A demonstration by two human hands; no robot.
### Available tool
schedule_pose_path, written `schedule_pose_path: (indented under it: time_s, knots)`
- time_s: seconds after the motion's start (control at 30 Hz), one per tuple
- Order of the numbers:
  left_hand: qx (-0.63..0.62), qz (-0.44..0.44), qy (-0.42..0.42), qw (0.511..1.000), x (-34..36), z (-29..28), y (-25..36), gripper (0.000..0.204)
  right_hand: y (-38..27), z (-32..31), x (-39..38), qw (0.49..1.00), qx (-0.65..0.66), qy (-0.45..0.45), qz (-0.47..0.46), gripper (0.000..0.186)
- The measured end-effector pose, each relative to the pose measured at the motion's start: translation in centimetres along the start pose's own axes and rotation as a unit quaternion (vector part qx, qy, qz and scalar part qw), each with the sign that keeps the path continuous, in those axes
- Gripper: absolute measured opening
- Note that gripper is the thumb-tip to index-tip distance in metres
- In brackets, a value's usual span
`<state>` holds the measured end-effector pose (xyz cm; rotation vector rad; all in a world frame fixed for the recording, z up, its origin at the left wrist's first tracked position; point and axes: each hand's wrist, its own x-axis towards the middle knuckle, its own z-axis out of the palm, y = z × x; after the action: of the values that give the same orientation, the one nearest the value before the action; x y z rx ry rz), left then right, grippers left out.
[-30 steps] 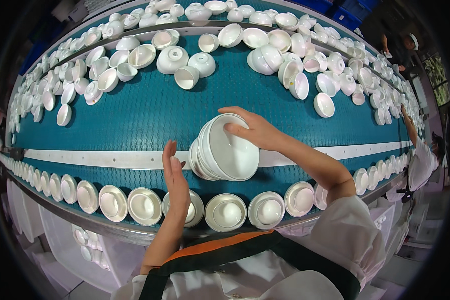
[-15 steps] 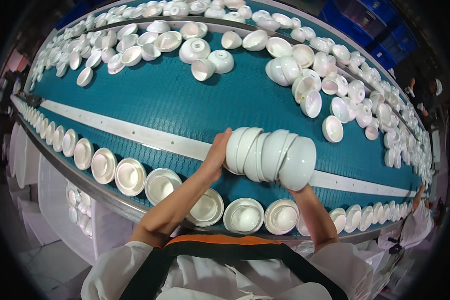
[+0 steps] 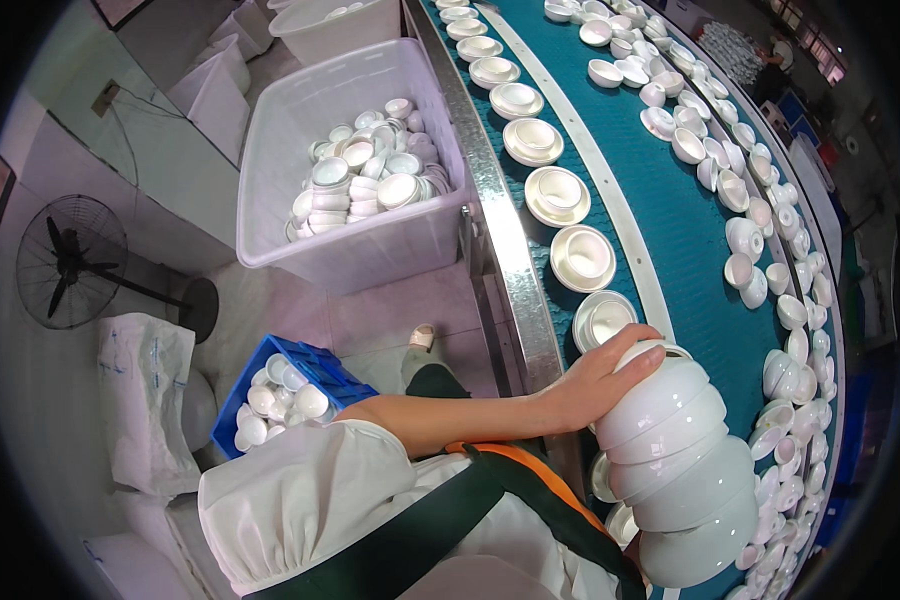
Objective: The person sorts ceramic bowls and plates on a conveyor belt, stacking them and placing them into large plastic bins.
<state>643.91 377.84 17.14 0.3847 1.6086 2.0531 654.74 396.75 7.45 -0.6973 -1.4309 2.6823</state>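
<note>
A stack of several glossy white bowls (image 3: 667, 448) lies tilted between my hands, above the near edge of the conveyor. My left hand (image 3: 602, 380) is closed around one end of it, fingers over the rim of the end bowl. At the other end, my right hand (image 3: 638, 560) is mostly hidden behind the bowls; a small part shows against the lowest one. Close by, a row of white bowls (image 3: 557, 195) sits in the narrow lane along the conveyor's edge. Beyond the white divider rail (image 3: 610, 200), many loose white bowls (image 3: 730, 190) lie on the green belt (image 3: 710, 275).
Left of the metal conveyor frame (image 3: 505, 245) stands a large whitish plastic tub (image 3: 355, 252) holding many bowls. A blue crate (image 3: 345, 378) of small bowls is on the floor beside me. Farther left are a black fan (image 3: 70, 262) and a white sack (image 3: 148, 410).
My view has turned left, bringing the tub, crate and fan into sight. Both hands have stayed with the stack of bowls, which now appears lower right, tilted more steeply.
</note>
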Motion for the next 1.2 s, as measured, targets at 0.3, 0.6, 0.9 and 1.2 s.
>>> schedule_pose_path:
  time_s: [0.3, 0.6, 0.9, 1.2]
  knots:
    - [-0.121, -0.003, 0.322, 0.939, -7.8, -23.1, -0.9, 0.034, 10.3, 22.1, 6.8, 0.953, -0.142, -0.159, 0.213, 0.044]
    - [-0.362, -0.106, 0.394, 0.838, -10.8, -47.0, -4.5, 0.043, 17.7, 43.9, 14.6, 0.906, -0.245, -0.154, 0.308, 0.041]
    - [-0.408, -0.155, 0.312, 0.844, -3.2, -60.5, 0.3, 0.041, 24.3, 51.1, 23.4, 0.936, -0.206, -0.139, 0.248, 0.034]
    - [-0.396, -0.240, 0.252, 0.850, 11.7, -79.2, -6.2, 0.038, 33.9, 58.2, 39.0, 0.960, -0.240, -0.102, 0.101, 0.031]
